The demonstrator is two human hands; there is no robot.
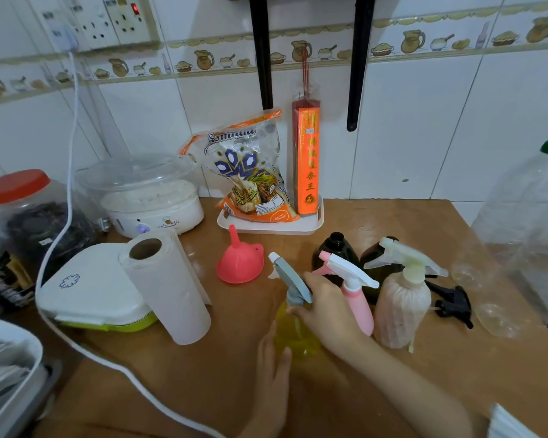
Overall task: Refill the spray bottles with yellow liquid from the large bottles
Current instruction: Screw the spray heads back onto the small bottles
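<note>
Nearest the camera, the left hand lies flat against the side of the yellow bottle, its fingers straight and together, steadying it on the counter. The right hand reaches in from the right and its fingers curl round the bottle's neck, just under the grey sprayer. Whether they are twisting the head cannot be told.

The sprayer is on and the see-through body glows yellow, though the level inside is too blurred to read. It is probably either about to be opened or just closed up.

Just to the right stand a pink bottle with its white trigger on, and a pale ribbed bottle with a cream trigger. Both are capped and look opaque, so their fill cannot be judged. Behind them are two dark bottles; at least the left one has an open neck. A black trigger head lies loose on the counter beside them, so they likely still need filling.

A pink funnel sits mouth-down and unused behind the yellow bottle. At the far right edge a large clear bottle with a green cap looks almost empty. Most of the refilling seems left to do.
</note>
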